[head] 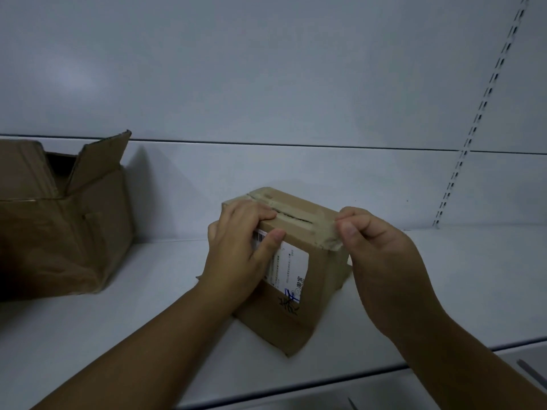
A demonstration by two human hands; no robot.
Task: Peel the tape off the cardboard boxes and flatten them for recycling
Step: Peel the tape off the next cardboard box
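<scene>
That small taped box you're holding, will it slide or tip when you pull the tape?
The small box probably slides easily: the white shelf looks smooth, hence the left hand bracing it. It seems apt to tip, since it already sits tilted. The tape in the right hand looks thin and floppy and may tear.

Single view only, head-worn wide-angle camera. It looks forward and slightly down onto a white shelf (444,291), facing the pale back wall (266,69). Close range: both forearms enter from the lower edge, and the hands sit near centre frame. Wide lens bows the slotted upright (485,113) at far right. No second view to compare.
</scene>
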